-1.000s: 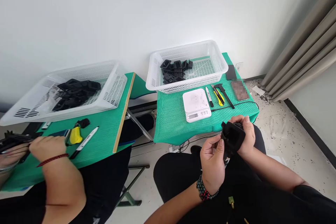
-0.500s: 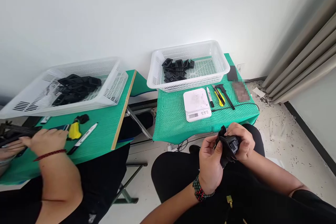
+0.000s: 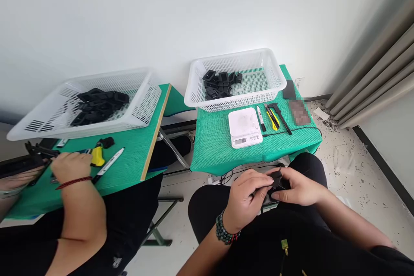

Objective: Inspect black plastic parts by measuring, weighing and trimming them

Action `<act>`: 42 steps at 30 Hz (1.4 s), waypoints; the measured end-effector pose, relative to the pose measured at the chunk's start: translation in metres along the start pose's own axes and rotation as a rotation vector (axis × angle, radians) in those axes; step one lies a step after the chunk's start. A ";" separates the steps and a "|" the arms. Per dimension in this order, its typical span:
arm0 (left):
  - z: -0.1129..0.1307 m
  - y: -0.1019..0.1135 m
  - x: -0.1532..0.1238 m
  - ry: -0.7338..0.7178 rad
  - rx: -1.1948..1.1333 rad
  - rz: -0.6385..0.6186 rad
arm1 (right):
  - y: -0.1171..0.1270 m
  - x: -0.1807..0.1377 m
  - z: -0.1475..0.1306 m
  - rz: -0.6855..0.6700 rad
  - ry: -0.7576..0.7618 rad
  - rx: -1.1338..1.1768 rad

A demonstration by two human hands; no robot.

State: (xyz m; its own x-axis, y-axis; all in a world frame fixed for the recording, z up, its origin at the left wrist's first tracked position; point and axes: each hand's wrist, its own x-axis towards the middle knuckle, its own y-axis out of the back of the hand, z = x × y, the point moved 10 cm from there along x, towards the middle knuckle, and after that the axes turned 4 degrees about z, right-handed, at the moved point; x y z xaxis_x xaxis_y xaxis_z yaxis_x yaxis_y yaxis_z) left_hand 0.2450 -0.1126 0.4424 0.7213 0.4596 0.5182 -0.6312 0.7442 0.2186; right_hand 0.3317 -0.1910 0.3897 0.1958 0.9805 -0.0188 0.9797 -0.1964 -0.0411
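Over my lap, my left hand [image 3: 247, 196] is closed, its fingers and thumb pinching the edge of a black moulded part [image 3: 276, 179]. My right hand [image 3: 298, 187] grips the same part from the other side. Fingers cover much of the part, so its full shape is hidden. Beyond my hands, on the green-covered table [image 3: 210, 151], lies a white digital scale [image 3: 244, 123]. To its right are a marker [image 3: 261, 118], a yellow utility knife [image 3: 272, 117] and a black caliper [image 3: 282, 120]. Behind them, a white basket [image 3: 239, 102] holds several black parts [image 3: 220, 84].
At the left, a co-worker's hand [image 3: 71, 168] handles a dark piece beside a yellow tool [image 3: 97, 156] and a marker [image 3: 110, 164]. Another white basket [image 3: 139, 112] of black parts stands there. A dark pad [image 3: 289, 90] and a blurred brown block [image 3: 299, 113] lie right.
The black part has been turned in my hands. My left hand has shifted left with its back now upward, and my right hand has regripped lower. The co-worker's hands have moved slightly.
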 end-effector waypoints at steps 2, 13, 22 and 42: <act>0.000 0.007 -0.006 -0.005 0.018 0.127 | 0.006 -0.001 0.004 0.108 -0.002 0.061; -0.041 -0.038 -0.051 0.530 -0.288 0.054 | 0.066 -0.024 0.045 0.878 -0.107 0.511; -0.075 -0.011 -0.058 0.709 -0.406 0.478 | 0.042 -0.026 0.009 0.725 0.137 0.134; -0.082 -0.039 -0.098 0.932 -0.696 0.438 | 0.023 -0.028 0.040 0.856 0.092 0.008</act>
State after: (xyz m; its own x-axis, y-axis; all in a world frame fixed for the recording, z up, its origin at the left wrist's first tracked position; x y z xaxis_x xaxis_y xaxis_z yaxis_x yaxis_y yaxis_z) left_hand 0.2225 -0.1468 0.3155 0.5953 0.6913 -0.4096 -0.7897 0.4094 -0.4568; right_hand 0.3465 -0.2235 0.3491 0.8702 0.4915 0.0344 0.4927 -0.8683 -0.0573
